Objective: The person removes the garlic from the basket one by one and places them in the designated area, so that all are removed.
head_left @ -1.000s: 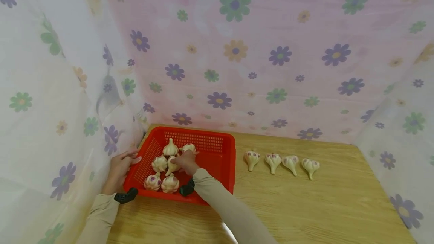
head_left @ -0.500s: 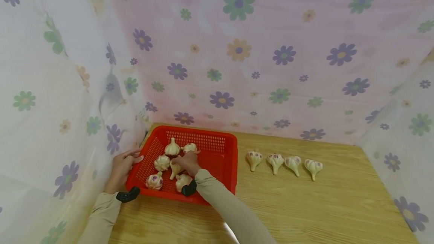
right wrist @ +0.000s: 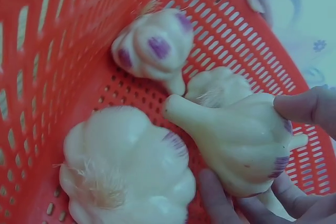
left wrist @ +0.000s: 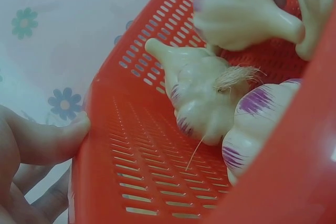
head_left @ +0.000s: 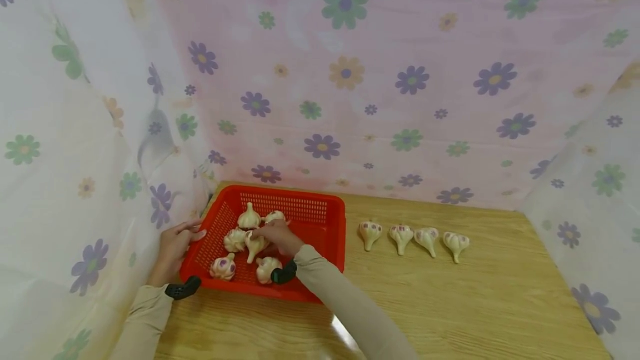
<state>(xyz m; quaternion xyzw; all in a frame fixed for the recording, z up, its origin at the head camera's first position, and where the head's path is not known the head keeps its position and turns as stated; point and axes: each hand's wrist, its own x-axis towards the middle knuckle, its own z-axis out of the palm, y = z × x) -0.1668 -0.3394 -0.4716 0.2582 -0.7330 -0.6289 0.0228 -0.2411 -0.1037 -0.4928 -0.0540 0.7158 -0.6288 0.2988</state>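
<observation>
Garlic bulb, pinched in right hand, inside basket

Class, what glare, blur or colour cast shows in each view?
Head: a white patch, apparently glare, on the tabletop beside the right sleeve; left wrist: hazy bluish cast, the near basket wall looking soft; right wrist: bluish cast, the flowered sheet pale at upper right.

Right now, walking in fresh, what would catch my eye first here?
Probably the bright red basket on the wooden table, with the right hand holding a garlic bulb inside it and the left hand at its left rim. Next, the row of four bulbs on the table to the basket's right.
</observation>
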